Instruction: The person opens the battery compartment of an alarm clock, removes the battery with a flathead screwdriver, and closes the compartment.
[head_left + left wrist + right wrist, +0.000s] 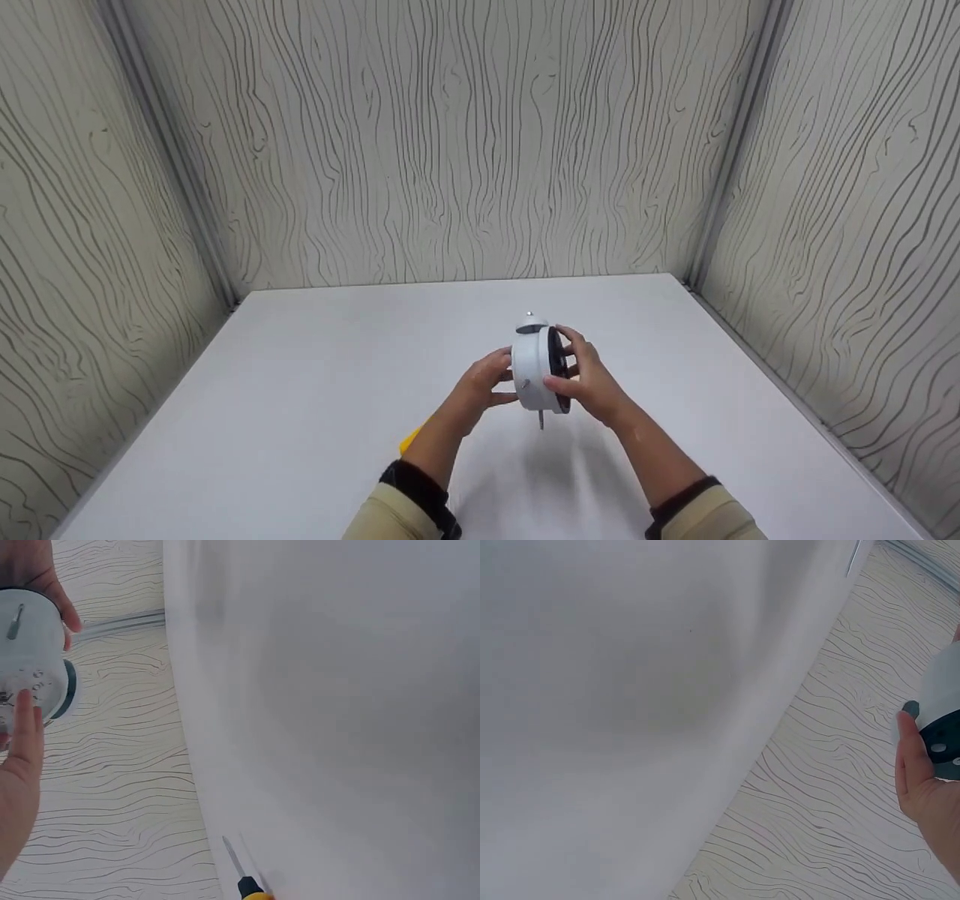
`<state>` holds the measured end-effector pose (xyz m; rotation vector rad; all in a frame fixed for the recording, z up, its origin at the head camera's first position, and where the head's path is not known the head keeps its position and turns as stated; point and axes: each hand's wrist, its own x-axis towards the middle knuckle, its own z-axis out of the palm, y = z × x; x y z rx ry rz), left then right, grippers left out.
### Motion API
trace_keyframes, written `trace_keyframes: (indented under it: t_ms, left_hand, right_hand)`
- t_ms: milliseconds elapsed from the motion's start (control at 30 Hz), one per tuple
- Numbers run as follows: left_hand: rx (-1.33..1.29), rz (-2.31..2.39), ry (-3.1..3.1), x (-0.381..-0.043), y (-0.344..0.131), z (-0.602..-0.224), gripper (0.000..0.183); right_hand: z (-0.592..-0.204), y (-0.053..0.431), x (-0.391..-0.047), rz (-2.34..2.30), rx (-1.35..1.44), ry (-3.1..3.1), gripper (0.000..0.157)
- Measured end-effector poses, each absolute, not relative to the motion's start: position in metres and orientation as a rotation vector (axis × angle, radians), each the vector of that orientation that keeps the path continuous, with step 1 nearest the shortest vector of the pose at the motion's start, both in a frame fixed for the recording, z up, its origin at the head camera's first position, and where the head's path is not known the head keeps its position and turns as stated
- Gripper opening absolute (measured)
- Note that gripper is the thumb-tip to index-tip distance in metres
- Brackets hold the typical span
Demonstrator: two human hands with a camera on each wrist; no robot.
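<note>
A white alarm clock (531, 367) with a domed bell on top and a small leg below is held above the table between both hands. My left hand (480, 382) grips its left side; in the left wrist view a finger (25, 731) lies across the clock's marked front. My right hand (594, 381) holds the dark back, thumb at the near rim and fingers at the upper edge. The right wrist view catches only part of the clock (941, 694), cut off by the frame edge, with the right hand (922, 787) against its dark back.
A screwdriver (244, 874) with a yellow and black handle lies on the white table (300, 390), mostly hidden behind the left forearm in the head view. Wood-grain patterned panels (465, 142) enclose the table at the back and both sides.
</note>
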<state>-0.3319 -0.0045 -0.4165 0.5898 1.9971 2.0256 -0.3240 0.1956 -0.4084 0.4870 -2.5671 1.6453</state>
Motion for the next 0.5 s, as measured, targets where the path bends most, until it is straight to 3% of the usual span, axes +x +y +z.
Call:
trace_keyframes:
  t_ms: [500]
  left_hand:
    - [0.103,1.888,2.323,-0.325,0.012,-0.405,0.066]
  right_hand:
    - [-0.415,0.188,-0.322,1.101,0.405,-2.714,0.095]
